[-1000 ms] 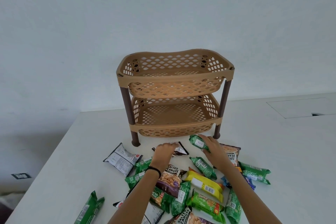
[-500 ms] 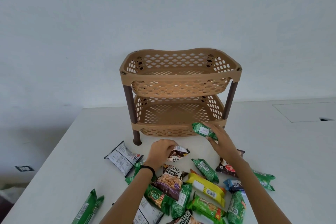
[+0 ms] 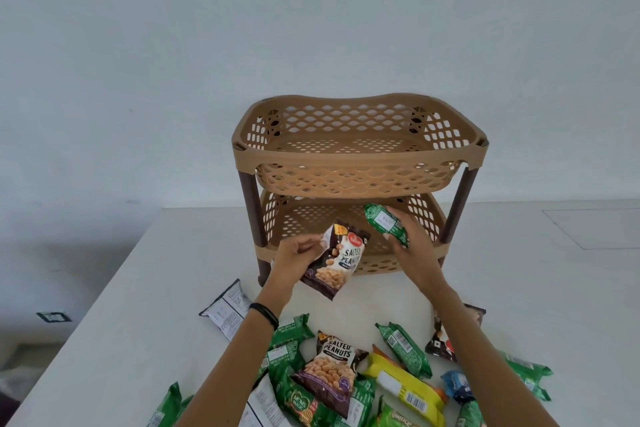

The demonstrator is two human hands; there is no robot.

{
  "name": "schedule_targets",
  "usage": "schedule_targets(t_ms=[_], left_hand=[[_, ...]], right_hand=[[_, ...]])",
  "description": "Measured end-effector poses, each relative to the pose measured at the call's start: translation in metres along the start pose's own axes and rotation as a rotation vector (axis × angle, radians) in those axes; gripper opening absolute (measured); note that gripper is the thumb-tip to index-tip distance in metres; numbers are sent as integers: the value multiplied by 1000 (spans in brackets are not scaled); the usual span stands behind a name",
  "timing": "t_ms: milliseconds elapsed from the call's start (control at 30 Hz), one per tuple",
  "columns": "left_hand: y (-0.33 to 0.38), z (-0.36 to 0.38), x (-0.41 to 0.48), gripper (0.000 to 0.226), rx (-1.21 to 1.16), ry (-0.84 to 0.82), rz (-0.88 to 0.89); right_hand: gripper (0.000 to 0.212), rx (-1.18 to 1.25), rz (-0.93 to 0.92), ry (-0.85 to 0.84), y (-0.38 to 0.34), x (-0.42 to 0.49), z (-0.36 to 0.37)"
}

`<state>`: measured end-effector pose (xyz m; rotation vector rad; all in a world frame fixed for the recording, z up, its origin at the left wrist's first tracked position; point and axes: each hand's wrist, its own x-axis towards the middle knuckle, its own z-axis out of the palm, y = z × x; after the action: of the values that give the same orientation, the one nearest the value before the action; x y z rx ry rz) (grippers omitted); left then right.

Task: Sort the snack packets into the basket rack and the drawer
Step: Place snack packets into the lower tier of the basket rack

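A tan two-tier basket rack (image 3: 360, 163) with brown legs stands on the white table; both tiers look empty. My left hand (image 3: 294, 258) holds a dark salted peanuts packet (image 3: 337, 260) in front of the lower tier's left side. My right hand (image 3: 412, 246) grips a green packet (image 3: 386, 224) at the mouth of the lower tier. Several more packets lie in a pile (image 3: 367, 378) on the table near me. No drawer is in view.
A white-backed packet (image 3: 227, 310) lies left of the pile and a green one (image 3: 166, 407) sits near the table's left front edge. The table (image 3: 536, 305) meets a pale wall behind the rack. A square panel outline (image 3: 602, 227) marks the table at far right.
Both hands have lifted from the pile toward the rack. The left hand picked up the peanuts packet; the right carried the green packet up to the lower tier.
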<state>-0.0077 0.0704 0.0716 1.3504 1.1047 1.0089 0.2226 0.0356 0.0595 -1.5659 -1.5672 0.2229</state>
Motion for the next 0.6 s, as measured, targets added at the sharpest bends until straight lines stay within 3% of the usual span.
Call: schedule_targets(t_ms=[133, 333, 533, 600], left_hand=[[4, -8, 19, 15, -219, 43, -179], [10, -9, 50, 23, -233, 48, -284], [13, -7, 79, 9, -312, 100, -372], [14, -7, 91, 15, -313, 112, -373]], right_hand=[[51, 5, 41, -29, -2, 17, 17], [47, -38, 88, -117, -1, 44, 35], [54, -139, 165, -276, 12, 53, 42], [54, -174, 199, -345, 14, 55, 45]])
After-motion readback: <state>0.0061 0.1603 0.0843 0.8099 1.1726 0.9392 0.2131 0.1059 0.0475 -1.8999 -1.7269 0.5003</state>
